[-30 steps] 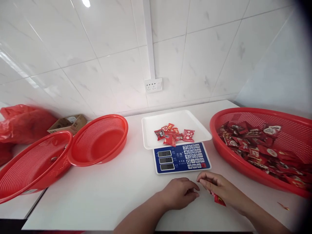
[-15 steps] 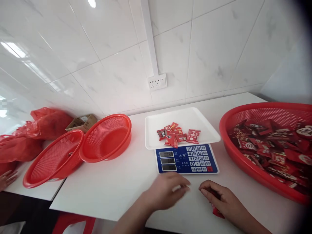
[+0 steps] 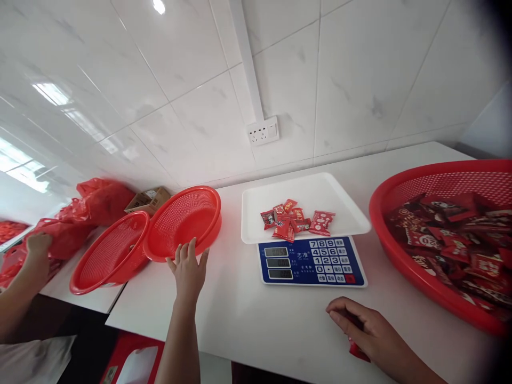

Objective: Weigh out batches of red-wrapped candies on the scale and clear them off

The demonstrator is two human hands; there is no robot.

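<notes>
My left hand (image 3: 189,272) is open, fingers spread, at the front rim of an empty red plastic basket (image 3: 206,229); whether the fingertips touch it I cannot tell. Resting on the table in front of the scale, my right hand (image 3: 368,330) is curled around a red candy packet (image 3: 357,351), most of it hidden by the palm. Several red wrapped candies (image 3: 283,228) lie on the white tray (image 3: 250,205) of a digital scale (image 3: 296,274) with a blue keypad panel.
A large red basket (image 3: 404,261) full of wrapped candies stands at the right. Another red basket (image 3: 90,277), a cardboard box (image 3: 148,200) and red plastic bags (image 3: 104,200) are at the left. A co-worker's hand (image 3: 39,242) is at the bags. A wall socket (image 3: 263,132) sits behind.
My left hand has moved left from in front of the scale to the empty basket, its fingers spreading. My right hand stays put with the packet. The co-worker's hand has risen to the bags.
</notes>
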